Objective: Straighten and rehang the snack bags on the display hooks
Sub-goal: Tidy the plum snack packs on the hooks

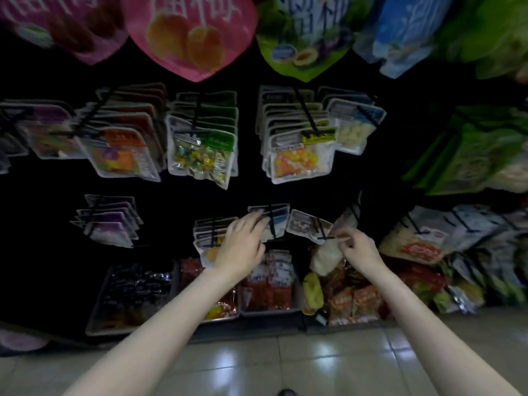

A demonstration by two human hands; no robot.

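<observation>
1. Pale glossy floor tiles (pixel 285 364) ran along the bottom of the view, under a dark display wall (pixel 43 210) hung with rows of snack bags on black hooks
2. Big pink bags (pixel 194 32), a green bag (pixel 303 38) and a blue bag (pixel 411 30) hung along the top edge, blurred
3. In the middle row hung stacks of clear pouches: one with an orange label (pixel 120 152), one with green-and-yellow sweets (pixel 203 155), one with orange-and-yellow pieces (pixel 297 158)
4. Grey trays (pixel 94 324) at floor level held dark and red packets
5. The left hand (pixel 243 247) reached to the low row, fingers fairly straight and spread, fingertips touching the blue-topped bag (pixel 278 214) on its hook (pixel 271 221); whether they gripped it could not be told
6. Just left of that hand hung a small stack of pouches (pixel 207 230), partly hidden by the wrist
7. The right hand (pixel 360 250) had its fingers curled, thumb and forefinger pinching at the tip of a neighbouring hook (pixel 328 238)
8. The tilted snack bag (pixel 305 224) on that hook hung askew, between the two hands
</observation>
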